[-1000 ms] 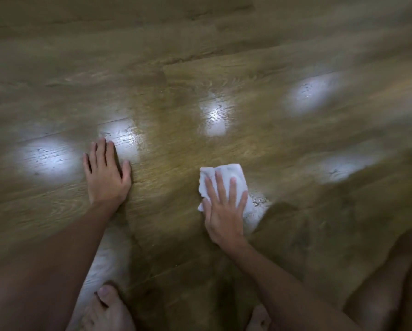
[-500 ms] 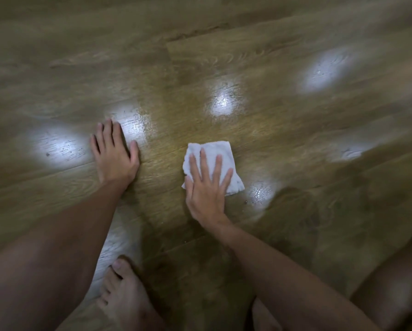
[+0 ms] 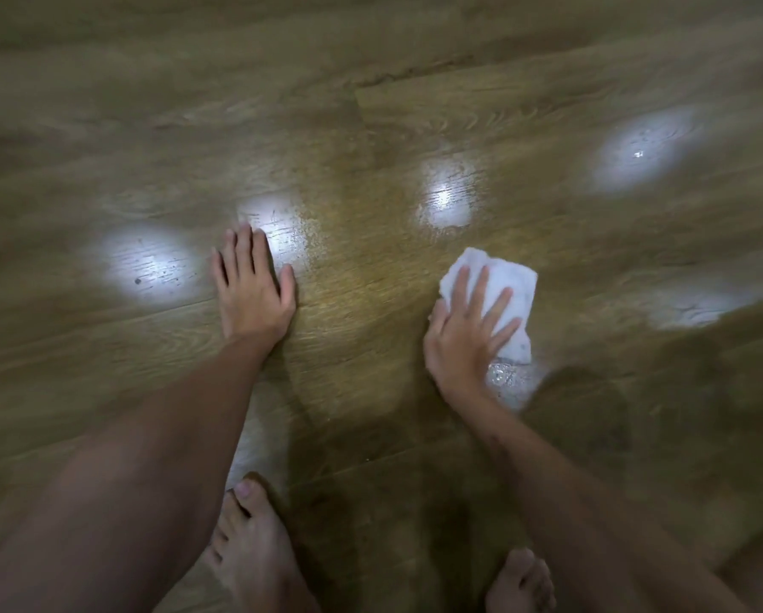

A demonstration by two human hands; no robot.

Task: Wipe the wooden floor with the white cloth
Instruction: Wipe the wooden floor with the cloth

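The wooden floor [image 3: 371, 126] is brown planking with bright light reflections and a darker, wet-looking band down the middle. A folded white cloth [image 3: 514, 280] lies flat on it, right of centre. My right hand [image 3: 464, 336] presses down on the cloth with fingers spread, covering its near left part. A small wet, glistening patch [image 3: 503, 376] sits just below the cloth. My left hand [image 3: 251, 294] rests palm-down on the bare floor to the left, holding nothing, well apart from the cloth.
My two bare feet stand at the bottom edge, the left foot [image 3: 251, 550] and the right foot [image 3: 521, 581]. A plank seam [image 3: 397, 77] runs across the floor farther ahead. Nothing else lies on the floor in view.
My right hand has slid the cloth to the right, away from my left hand, after first moving it forward and left. My left hand stays planted on the floor.
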